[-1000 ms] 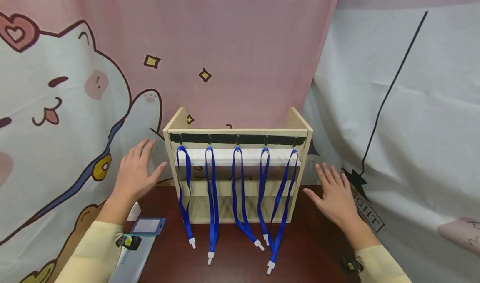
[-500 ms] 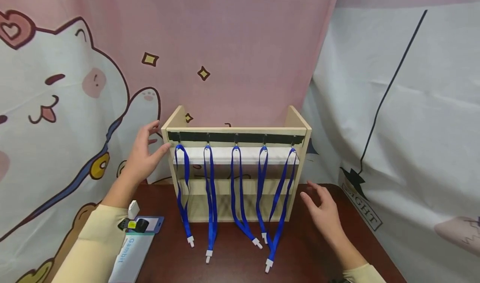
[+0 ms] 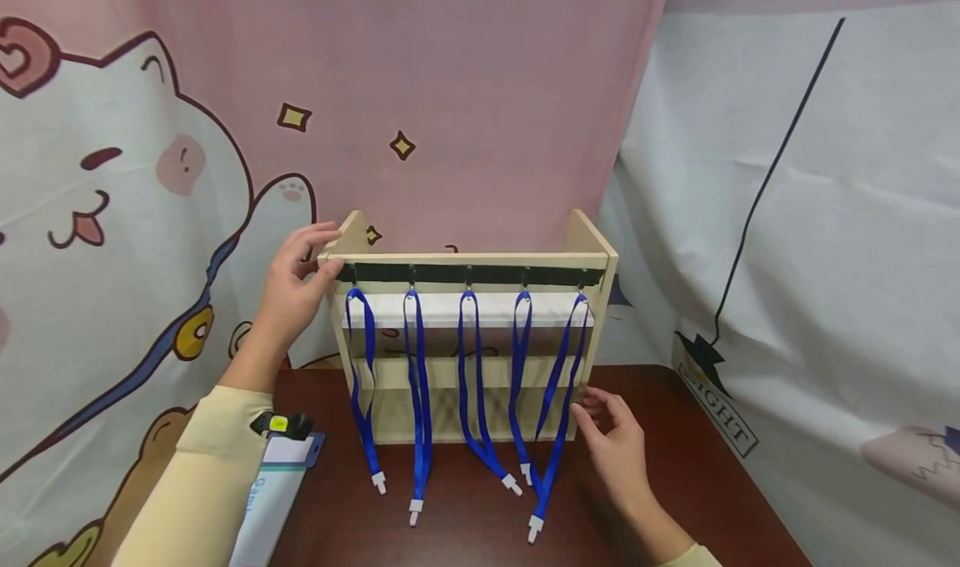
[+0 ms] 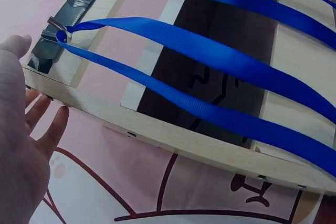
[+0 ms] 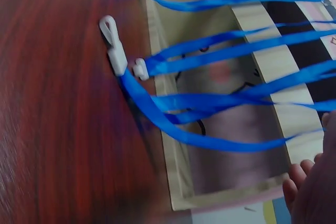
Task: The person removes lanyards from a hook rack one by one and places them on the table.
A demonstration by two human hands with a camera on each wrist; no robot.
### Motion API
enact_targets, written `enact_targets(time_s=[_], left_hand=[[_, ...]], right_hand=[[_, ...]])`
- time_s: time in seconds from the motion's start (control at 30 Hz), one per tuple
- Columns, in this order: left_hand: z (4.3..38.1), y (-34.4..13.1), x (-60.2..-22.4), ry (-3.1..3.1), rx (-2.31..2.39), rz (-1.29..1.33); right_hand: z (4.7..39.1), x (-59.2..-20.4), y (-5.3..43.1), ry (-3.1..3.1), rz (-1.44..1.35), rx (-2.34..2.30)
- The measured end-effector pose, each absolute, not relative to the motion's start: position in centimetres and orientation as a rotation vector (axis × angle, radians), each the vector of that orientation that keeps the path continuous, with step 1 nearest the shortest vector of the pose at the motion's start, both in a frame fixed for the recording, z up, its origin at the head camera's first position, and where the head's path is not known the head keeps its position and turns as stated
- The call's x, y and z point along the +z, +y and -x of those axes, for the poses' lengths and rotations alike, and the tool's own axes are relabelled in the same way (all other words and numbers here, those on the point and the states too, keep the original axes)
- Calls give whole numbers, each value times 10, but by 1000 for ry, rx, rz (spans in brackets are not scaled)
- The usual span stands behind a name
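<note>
A small pale wooden rack (image 3: 480,262) stands upright on the table, with a black strip (image 3: 442,274) across its top front. Several blue lanyards (image 3: 422,383) hang from hooks on that strip, white clips (image 3: 416,509) at their lower ends. My left hand (image 3: 292,288) is at the rack's upper left corner, thumb before the front and fingers along the outer side; firm contact cannot be made out. My right hand (image 3: 617,442) is by the lower right side, fingers bent loosely near the side panel (image 5: 231,195). Neither hand holds a lanyard.
A blue-edged badge holder (image 3: 315,449) and a pale packet with lettering (image 3: 266,500) lie left of the rack, partly under my left forearm. The table (image 3: 465,542) is dark reddish brown. A printed pink curtain (image 3: 487,92) hangs behind, a white one (image 3: 750,175) at right.
Both hands have come inward to the rack, the left rising to its upper left corner and the right lowering to its lower right side. The lanyards hang as before.
</note>
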State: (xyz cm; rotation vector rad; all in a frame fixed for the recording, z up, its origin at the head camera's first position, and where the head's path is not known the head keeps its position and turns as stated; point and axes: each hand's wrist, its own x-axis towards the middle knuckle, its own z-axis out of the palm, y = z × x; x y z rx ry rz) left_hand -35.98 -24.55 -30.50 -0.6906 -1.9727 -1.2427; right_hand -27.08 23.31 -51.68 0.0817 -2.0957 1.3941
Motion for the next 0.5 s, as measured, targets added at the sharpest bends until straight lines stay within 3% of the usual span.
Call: enact_targets(time_s=[0.5], left_hand=[[363, -250, -310, -1933, -1398, 653]], right_hand=[[281, -506, 205, -1945, -139, 1329]])
